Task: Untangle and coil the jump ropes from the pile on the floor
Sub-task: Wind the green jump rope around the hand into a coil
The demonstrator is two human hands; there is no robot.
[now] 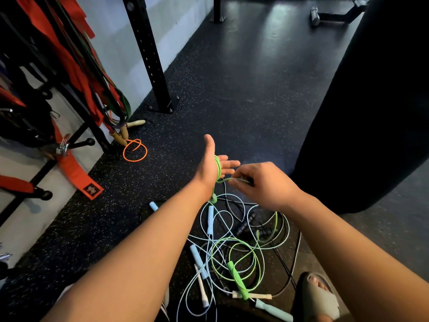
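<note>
Speckled black gym floor [232,89]; red straps [69,66] hang far left, with an orange rope [135,150] looped on the floor beside them. Left hand [209,163] is up, fingers straight and spread, green rope [217,169] wound round the palm. Right hand [262,184] just beside it, pinching the same rope's free run. Tangled pile [232,247] lies near, below both forearms — blue, green and black ropes. Black punching bag [362,112] on the right.

Right hand [262,184] covering where it pinches the green rope [217,169], green handle [213,199] partly hidden below the left hand [210,167], black handles [245,225] lost against the dark floor [232,89], sandalled foot [321,296] cut by bottom edge
</note>
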